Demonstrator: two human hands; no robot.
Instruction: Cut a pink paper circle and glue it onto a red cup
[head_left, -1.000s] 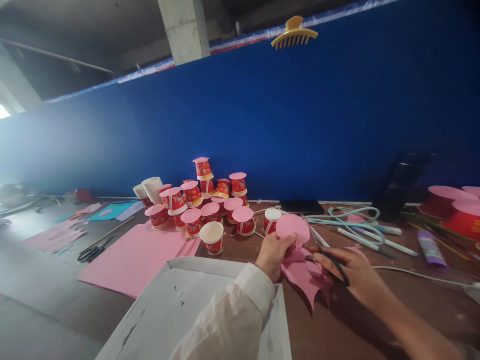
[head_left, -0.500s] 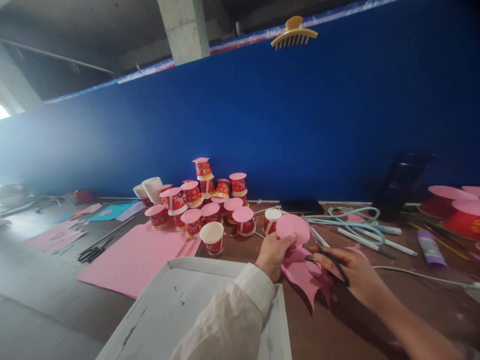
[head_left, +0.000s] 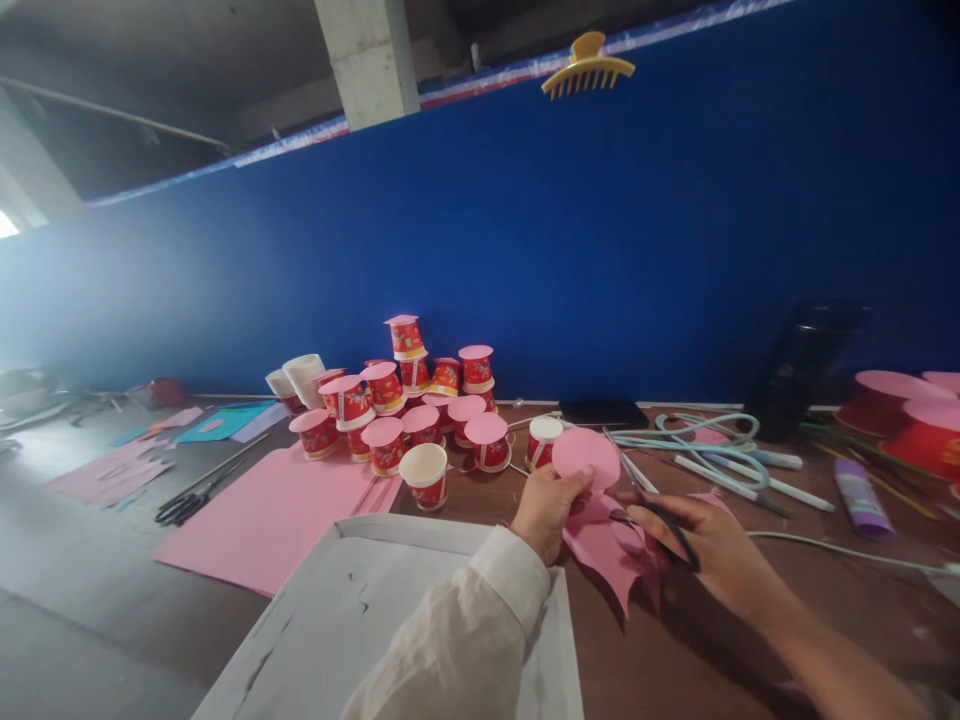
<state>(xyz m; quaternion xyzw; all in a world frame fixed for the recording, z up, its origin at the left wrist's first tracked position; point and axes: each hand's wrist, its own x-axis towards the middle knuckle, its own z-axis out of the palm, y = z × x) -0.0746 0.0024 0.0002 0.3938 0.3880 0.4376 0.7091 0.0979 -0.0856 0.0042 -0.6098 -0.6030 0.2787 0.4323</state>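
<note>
Between the thumb and fingers of my left hand (head_left: 550,510) is a sheet of pink paper (head_left: 600,545). Its upper part is a rounded disc (head_left: 587,457), and ragged pointed strips hang below. My right hand (head_left: 701,545) is closed round the black handles of a pair of scissors (head_left: 671,525). The open blades lie at the paper, one rising beside the disc and the other by the lower strips. Just behind my left hand stands a red paper cup (head_left: 543,442), white end up. An upright open paper cup (head_left: 424,475) is to the left.
Several red cups topped with pink discs (head_left: 384,440) are stacked ahead. A white box lid (head_left: 405,580) and pink sheets (head_left: 255,515) lie left, with other scissors (head_left: 184,505). Rightward are a pale cable (head_left: 675,438), markers (head_left: 795,485), a purple glue stick (head_left: 862,500) and a dark bottle (head_left: 806,375).
Almost nothing differs. Both hands, the pink paper and the scissors stay in nearly the same place.
</note>
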